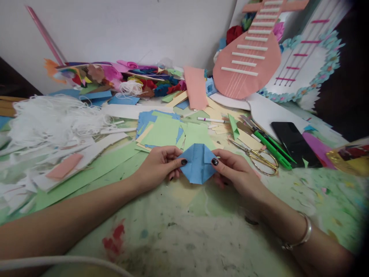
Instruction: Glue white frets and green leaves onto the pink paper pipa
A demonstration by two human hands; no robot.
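A folded blue paper piece (198,163) lies on the paint-stained table (184,231), pointed at its near end. My left hand (160,164) pinches its left edge with thumb and fingers. My right hand (235,169) pinches its right edge the same way; a silver bangle sits on that wrist. Both thumbs press on top of the paper. Just behind it lies a stack of light green and blue paper sheets (164,130).
Gold-handled scissors (259,157), green-handled tools (272,150) and a black phone (291,140) lie to the right. A white marker (210,120) sits behind. White string (49,119), paper scraps and strips cover the left. Pink and white paper guitars (248,65) lean at the back right.
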